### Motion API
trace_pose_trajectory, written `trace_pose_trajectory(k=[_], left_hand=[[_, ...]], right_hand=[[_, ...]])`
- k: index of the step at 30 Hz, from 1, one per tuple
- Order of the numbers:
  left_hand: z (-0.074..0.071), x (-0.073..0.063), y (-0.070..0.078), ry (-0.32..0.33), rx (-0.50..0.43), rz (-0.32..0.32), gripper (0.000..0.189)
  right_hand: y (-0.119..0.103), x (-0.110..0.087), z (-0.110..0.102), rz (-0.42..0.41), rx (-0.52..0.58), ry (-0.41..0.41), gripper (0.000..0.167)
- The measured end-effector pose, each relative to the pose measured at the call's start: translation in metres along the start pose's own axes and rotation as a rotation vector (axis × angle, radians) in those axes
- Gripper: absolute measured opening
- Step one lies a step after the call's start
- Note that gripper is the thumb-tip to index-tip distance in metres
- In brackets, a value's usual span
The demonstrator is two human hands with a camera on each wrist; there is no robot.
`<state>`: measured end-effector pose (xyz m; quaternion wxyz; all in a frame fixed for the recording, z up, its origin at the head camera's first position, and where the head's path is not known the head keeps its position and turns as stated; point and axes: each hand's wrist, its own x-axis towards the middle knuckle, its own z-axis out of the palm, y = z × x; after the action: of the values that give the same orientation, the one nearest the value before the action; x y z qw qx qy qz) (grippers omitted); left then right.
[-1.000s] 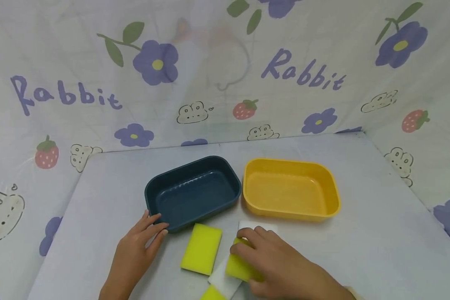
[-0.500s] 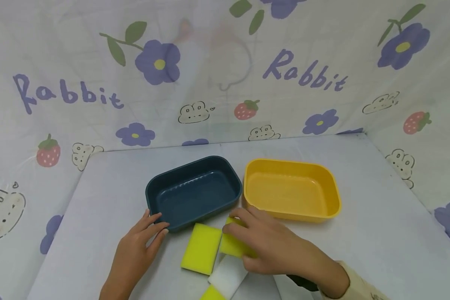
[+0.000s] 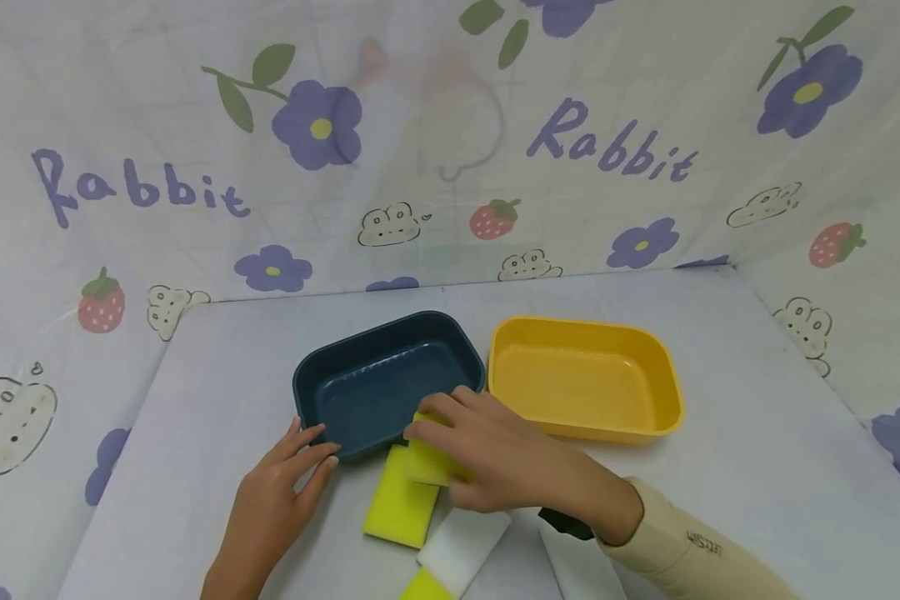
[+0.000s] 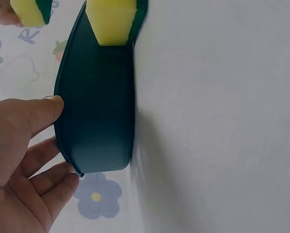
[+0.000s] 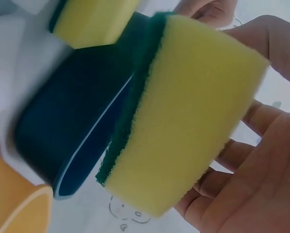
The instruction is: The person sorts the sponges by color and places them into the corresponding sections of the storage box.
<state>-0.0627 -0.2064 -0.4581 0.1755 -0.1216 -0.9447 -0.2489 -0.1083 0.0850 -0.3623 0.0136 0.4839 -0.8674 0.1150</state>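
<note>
My right hand (image 3: 487,446) grips a yellow sponge (image 5: 184,111) with a green scouring side. In the head view it hangs over the near rim of the dark blue basin (image 3: 390,392) and overlaps a second yellow sponge (image 3: 397,512) on the table. My left hand (image 3: 273,492) holds the basin's near left corner; in the left wrist view the thumb and fingers (image 4: 50,109) sit along its rim. That basin is empty inside. A white sponge-like block (image 3: 465,546) lies nearer to me, beside the corner of another yellow sponge (image 3: 425,586).
A yellow basin (image 3: 585,383) stands to the right, close against the dark blue one. Another flat white piece (image 3: 581,558) lies below my right forearm. A patterned cloth (image 3: 435,150) hangs behind the white table (image 3: 742,433).
My right hand has carried the yellow sponge up and to the left, from over the white pieces to the dark blue basin's near rim. My left hand stays at the corner.
</note>
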Motion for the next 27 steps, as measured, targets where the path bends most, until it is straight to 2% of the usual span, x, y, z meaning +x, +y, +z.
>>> trace_pose_trajectory(k=[13, 19, 27], left_hand=[[0.000, 0.000, 0.001, 0.014, 0.004, 0.007, 0.021], [0.000, 0.000, -0.001, 0.024, -0.006, 0.003, 0.022], [0.000, 0.000, -0.002, -0.005, -0.005, -0.024, 0.023]], right_hand=[[0.012, 0.025, -0.002, -0.018, -0.004, 0.014, 0.056], [0.016, 0.037, -0.002, -0.024, -0.004, -0.014, 0.056], [0.020, 0.050, -0.002, -0.025, -0.035, -0.007, 0.055]])
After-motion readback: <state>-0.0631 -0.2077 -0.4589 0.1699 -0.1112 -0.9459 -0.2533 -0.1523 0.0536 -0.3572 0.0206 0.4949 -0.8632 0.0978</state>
